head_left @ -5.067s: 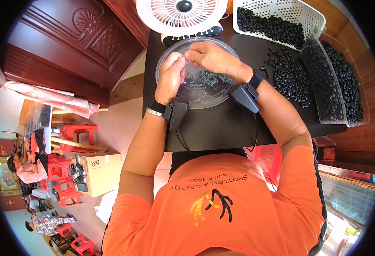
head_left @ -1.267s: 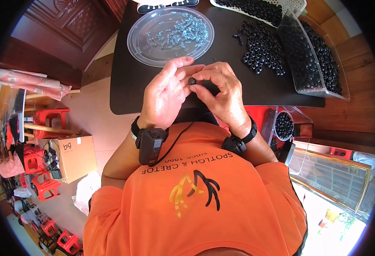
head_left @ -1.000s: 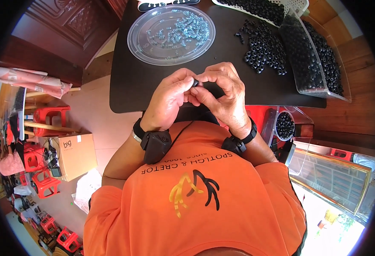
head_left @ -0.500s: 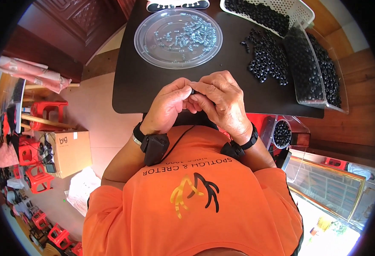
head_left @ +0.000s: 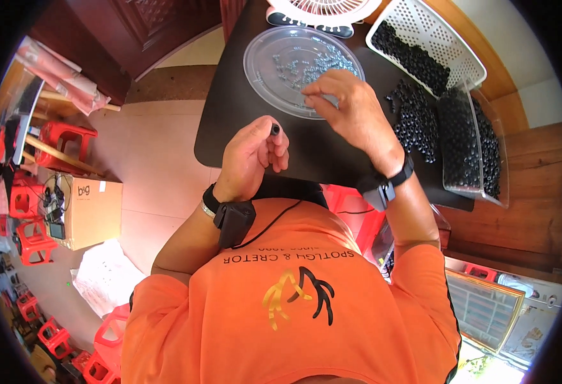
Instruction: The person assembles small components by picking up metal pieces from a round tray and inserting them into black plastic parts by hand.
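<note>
One black ring (head_left: 275,130) — gripped by left fingers (head_left: 283,144), near front-left corner of worktop (head_left: 219,131); right fingers (head_left: 328,81) over clear tray (head_left: 262,72) — grip indeterminable.

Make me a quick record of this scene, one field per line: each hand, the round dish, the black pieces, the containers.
Left hand: pinching a small black piece
Right hand: over the dish's near right part; grip unclear
Round clear dish: small bluish pieces
Loose black pieces: right of dish
White basket, clear bin: both holding black pieces
</note>
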